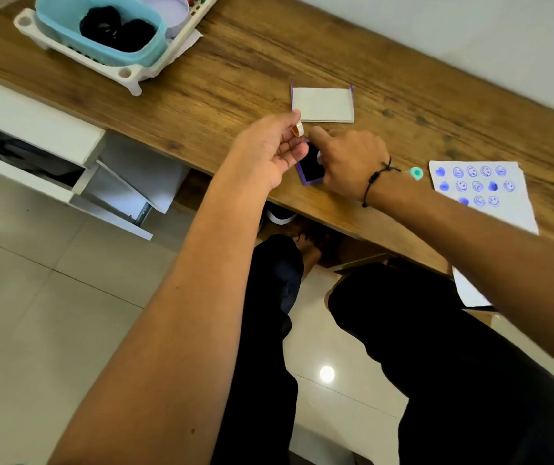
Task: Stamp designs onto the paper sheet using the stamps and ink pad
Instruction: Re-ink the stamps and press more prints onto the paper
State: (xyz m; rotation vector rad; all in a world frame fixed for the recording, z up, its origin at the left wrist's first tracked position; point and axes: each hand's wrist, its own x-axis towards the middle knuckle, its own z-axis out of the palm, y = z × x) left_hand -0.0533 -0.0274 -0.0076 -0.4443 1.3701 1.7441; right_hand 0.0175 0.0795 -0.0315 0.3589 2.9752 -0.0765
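My left hand (275, 146) pinches a small orange and white stamp (297, 129) between thumb and fingers, just above the purple ink pad (309, 169) on the wooden desk (222, 95). My right hand (349, 162) is over the pad with curled fingers; something pale shows under them, but I cannot tell what it is. The ink pad's lid (322, 104) lies open behind the pad. To the right lies the paper sheet (503, 209) with several blue smiley and blob prints. A green stamp (416, 173) stands beside the sheet's left edge.
A white rack (77, 55) at the back left holds a light blue tub (148, 48) with dark items. An open white drawer (34, 129) sits left of the desk. Another paper (468, 290) hangs off the near desk edge. My knees are below the desk.
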